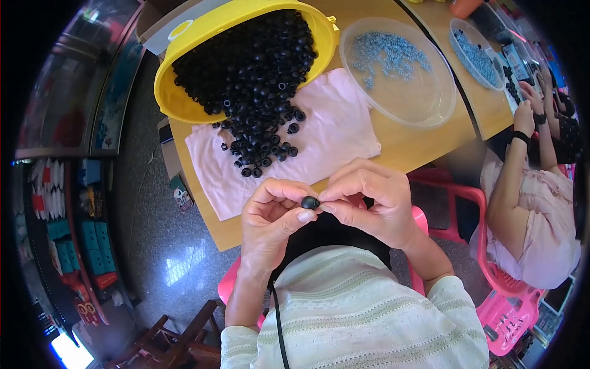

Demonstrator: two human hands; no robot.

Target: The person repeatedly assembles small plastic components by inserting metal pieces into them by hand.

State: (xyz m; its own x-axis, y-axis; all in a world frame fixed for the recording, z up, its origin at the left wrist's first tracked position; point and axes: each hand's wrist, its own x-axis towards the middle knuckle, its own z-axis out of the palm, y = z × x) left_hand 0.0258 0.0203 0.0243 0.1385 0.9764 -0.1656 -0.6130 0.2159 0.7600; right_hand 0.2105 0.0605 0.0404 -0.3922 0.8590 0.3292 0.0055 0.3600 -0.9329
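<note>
Head view showed the left hand [266,216] and right hand [382,202] pinching a small black piece [309,202], probably light, hard and slippery, best held by its round sides, near the frame's middle.

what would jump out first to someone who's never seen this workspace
Probably the big yellow tub tipped at the table's upper left, spilling black pieces onto a pink cloth. Next, at centre, the left hand pinches one round black piece, the right hand's fingertips meeting it. Right of the tub sits a clear tray of light-blue bits.
</note>
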